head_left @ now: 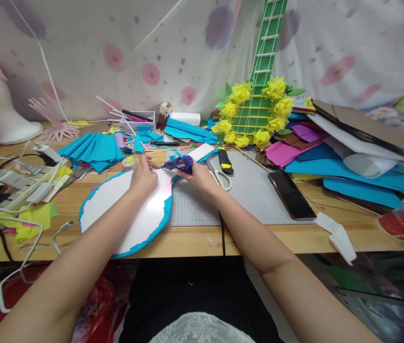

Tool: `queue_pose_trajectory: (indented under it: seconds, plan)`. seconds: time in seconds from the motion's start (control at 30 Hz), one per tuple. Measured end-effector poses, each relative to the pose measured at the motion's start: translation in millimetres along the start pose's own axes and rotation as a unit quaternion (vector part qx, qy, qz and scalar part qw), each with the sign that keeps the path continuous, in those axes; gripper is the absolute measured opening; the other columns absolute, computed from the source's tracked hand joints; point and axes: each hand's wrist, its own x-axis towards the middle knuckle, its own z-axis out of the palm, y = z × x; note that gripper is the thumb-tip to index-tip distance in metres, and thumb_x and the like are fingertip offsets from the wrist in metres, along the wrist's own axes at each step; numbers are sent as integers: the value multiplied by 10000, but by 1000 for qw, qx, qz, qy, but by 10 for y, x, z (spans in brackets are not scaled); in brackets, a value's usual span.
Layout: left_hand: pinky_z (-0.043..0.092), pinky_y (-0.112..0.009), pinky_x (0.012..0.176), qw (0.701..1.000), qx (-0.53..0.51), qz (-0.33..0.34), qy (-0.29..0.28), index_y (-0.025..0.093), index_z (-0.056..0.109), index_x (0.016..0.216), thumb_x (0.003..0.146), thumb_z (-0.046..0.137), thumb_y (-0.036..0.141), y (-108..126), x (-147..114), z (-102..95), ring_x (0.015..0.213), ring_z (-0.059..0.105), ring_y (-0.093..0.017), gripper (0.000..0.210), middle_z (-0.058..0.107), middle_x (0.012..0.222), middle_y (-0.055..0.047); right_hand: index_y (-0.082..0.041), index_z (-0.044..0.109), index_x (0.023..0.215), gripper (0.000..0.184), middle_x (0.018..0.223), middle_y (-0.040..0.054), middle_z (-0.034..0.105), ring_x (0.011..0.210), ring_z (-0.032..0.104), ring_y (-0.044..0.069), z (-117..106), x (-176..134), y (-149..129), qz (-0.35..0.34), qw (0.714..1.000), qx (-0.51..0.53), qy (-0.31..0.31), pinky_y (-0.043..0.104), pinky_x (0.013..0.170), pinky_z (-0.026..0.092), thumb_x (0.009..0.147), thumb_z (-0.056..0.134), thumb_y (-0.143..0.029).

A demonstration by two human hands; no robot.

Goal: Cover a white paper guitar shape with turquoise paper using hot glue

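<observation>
A white guitar-shaped board (126, 200) with blue paper (159, 228) folded over its edge lies on the table, its narrow neck (202, 152) pointing to the far right. My left hand (144, 175) rests on the board's upper part with its fingers bent together at the edge; what they pinch, if anything, is hidden. My right hand (198, 175) is closed around a dark blue hot glue gun (183, 164). The gun's nozzle points left, close to my left fingertips, over the place where body and neck meet.
Right of my hand lie scissors (219, 175), a utility knife (225, 162) and a phone (292, 195) on a grey cutting mat (248, 200). Behind stands a green paper guitar (259, 90) with yellow flowers. Pleated blue paper (94, 148), a cable-filled power strip (5, 200) and stacked papers (359, 166) flank the workspace.
</observation>
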Motion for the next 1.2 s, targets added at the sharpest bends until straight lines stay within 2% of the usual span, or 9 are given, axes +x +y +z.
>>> queue_pose_trajectory:
  seconds: [0.27,0.47,0.67,1.03,1.2]
  plan:
    - [439,-376,849,1000,5,-8,0,204,411,1145,574,471,27,-13,5,5,996,593,-237,601,662,977,-45,-177,507,1215,481,1133,120,661,1041,623,281,70,17,0,-21,1000,-4,-4,343,810,470,831,593,-454]
    - [445,-369,832,1000,7,-17,0,205,415,1133,566,477,31,-10,9,4,975,599,-231,597,660,958,-35,-175,515,1203,469,1117,120,666,1019,630,281,7,-5,10,-7,1000,-6,0,337,794,471,833,589,-454]
    - [434,-378,877,1000,1,-1,-5,204,416,1165,573,463,23,-7,0,13,1025,587,-235,621,664,992,-38,-181,503,1233,515,1114,128,665,1020,628,285,-44,-20,87,15,1000,-21,14,341,796,470,828,580,-489]
    - [435,-377,866,1000,15,15,-12,211,396,1186,613,461,30,32,-17,-16,1040,578,-233,605,669,1029,-38,-192,516,1192,441,1131,103,660,1024,625,267,27,-13,16,-23,1000,12,3,334,802,465,840,578,-451]
    - [436,-369,852,1000,9,14,-14,221,397,1174,596,473,27,2,-7,1,1039,579,-232,614,671,1018,-37,-185,511,1202,449,1119,116,661,1019,624,283,-5,-20,25,-4,1000,-8,4,351,797,467,845,565,-452]
